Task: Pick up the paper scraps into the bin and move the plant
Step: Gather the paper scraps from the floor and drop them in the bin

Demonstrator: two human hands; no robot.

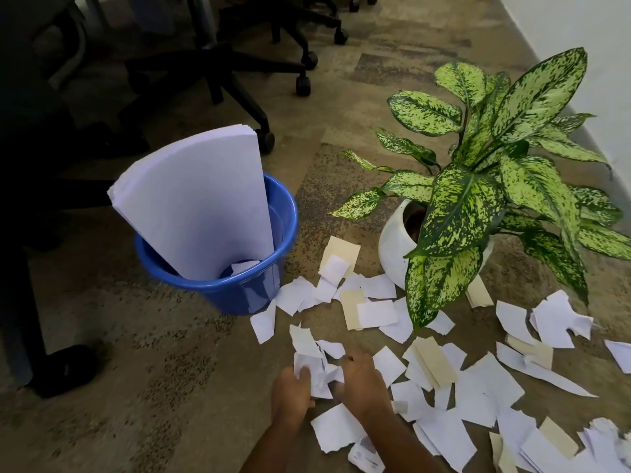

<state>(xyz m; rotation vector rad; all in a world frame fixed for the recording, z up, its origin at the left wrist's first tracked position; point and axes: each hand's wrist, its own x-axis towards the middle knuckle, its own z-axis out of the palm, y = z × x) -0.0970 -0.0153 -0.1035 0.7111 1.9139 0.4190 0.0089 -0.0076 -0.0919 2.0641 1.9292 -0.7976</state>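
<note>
Left hand (292,390): your fingers curl round a crumpled wad of paper scraps (316,368), in front of the bin (239,298), to its right.
Right hand (362,380): knuckles up, fingers curled onto the same wad from the other side; blurred.
Scraps: the rest lie strewn from the bin's foot rightward.
Plant (478,199): right of the bin, in a white pot (392,254); leaves overhang some scraps.
Bin: upright; tall sheets (198,206) stand inside, its right half open.
Room: bare carpet (170,387) in front of the bin.
Edges: chairs (239,73) behind the bin; wall (580,29) beyond the plant.
Hidden: forearms cut off below; the scraps farthest right of the bin are blurred.
</note>
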